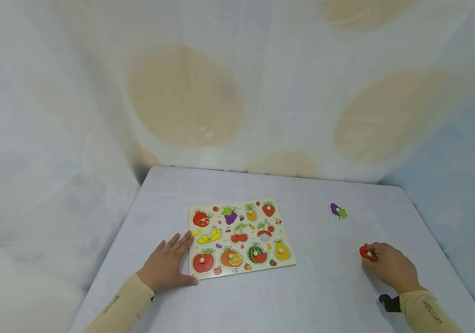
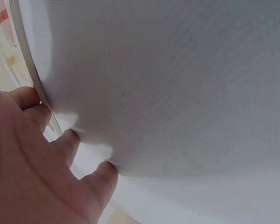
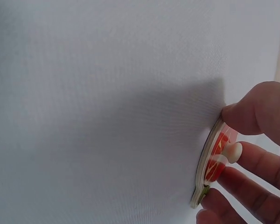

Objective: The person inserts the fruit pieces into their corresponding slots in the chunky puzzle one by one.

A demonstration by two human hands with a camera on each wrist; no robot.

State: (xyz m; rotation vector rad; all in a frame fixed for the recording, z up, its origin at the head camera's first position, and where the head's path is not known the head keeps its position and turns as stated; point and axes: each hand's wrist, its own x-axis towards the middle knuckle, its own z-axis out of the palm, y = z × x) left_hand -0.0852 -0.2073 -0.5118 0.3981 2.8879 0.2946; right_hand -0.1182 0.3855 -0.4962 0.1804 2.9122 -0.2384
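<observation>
A wooden fruit peg puzzle board (image 1: 242,272) lies on the white-covered table, with knobbed fruit pieces in it. My left hand (image 1: 168,264) is spread flat at the board's left side; in the left wrist view fingertips (image 2: 31,97) touch the board's edge and others rest on the cloth. Over on the right, my right hand (image 1: 393,267) pinches a red pomegranate puzzle piece (image 1: 363,252). The right wrist view shows the thumb on the rim of this pomegranate piece (image 3: 213,161) and fingers around its knob and far edge. A grape puzzle piece (image 1: 338,211) lies beyond that hand.
The table (image 1: 304,296) meets a hanging, pale spotted cloth (image 1: 271,101) at its back edge. More cloth hangs at both sides. A black object (image 1: 389,303) shows beside the right wrist.
</observation>
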